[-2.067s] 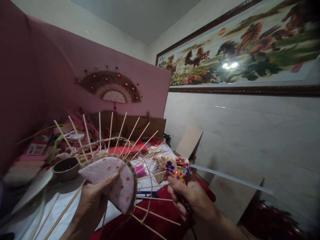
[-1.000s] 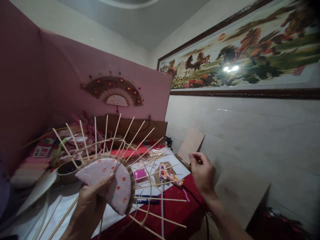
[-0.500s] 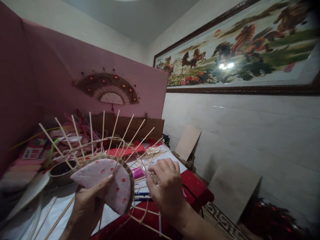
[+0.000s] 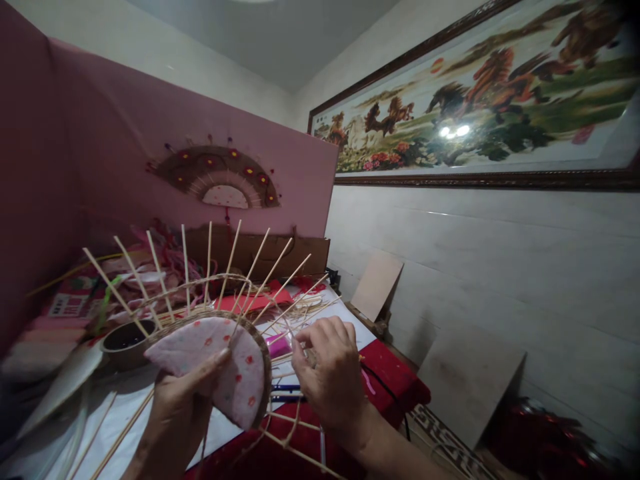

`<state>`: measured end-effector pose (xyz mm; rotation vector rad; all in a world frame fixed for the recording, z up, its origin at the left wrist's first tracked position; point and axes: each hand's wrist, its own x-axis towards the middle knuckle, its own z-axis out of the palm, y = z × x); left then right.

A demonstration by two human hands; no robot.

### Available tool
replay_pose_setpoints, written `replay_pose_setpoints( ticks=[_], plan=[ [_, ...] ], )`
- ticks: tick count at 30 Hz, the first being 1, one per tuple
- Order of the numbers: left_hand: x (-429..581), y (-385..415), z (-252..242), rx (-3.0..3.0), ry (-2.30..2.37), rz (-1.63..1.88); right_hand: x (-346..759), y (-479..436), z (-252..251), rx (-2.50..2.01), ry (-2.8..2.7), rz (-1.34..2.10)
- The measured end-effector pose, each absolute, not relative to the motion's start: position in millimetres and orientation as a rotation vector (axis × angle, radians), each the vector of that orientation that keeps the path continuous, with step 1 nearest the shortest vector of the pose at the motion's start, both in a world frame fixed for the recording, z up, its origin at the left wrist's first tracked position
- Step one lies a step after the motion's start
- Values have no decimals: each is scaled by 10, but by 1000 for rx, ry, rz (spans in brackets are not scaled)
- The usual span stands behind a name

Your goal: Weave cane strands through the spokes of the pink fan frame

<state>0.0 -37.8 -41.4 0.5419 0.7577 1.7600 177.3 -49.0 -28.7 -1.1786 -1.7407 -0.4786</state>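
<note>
My left hand [image 4: 183,407] grips a half-made fan by its half-round pale cloth centre [image 4: 210,363], which is dotted with red; the thumb lies across the cloth. Thin wooden sticks [image 4: 233,263] spread outward from the braided edge around the cloth. A strand of twine [image 4: 193,283] loops loosely across the sticks. At the fan's right side, my right hand [image 4: 333,370] is closed, thumb and fingers pinched together around what looks like the twine. Its fingertips are beside the lower right sticks, and the palm side is hidden.
A finished fan [image 4: 215,177] hangs on the pink board [image 4: 300,173] behind. On the table are a roll of tape [image 4: 125,340], red paper [image 4: 250,302], blue pens [image 4: 287,393] and red cloth [image 4: 395,373]. Pink ribbons [image 4: 175,267] are piled at left.
The view has shifted very slightly. Both hands keep their hold, and the right hand's fingers have moved only a little beside the fan.
</note>
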Motion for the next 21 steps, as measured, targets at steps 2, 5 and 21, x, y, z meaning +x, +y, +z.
replay_pose_setpoints(
  ticks=[2, 5, 21],
  plan=[
    [1, -370, -421, 552, 754, 1758, 1767, -477, -295, -1178, -1736, -489],
    [-7, -356, -446, 555, 752, 1759, 1763, -462, -303, -1182, -1730, -493],
    [-24, -320, -479, 544, 800, 1746, 1732, -430, -372, -1156, -1676, -582]
  ],
)
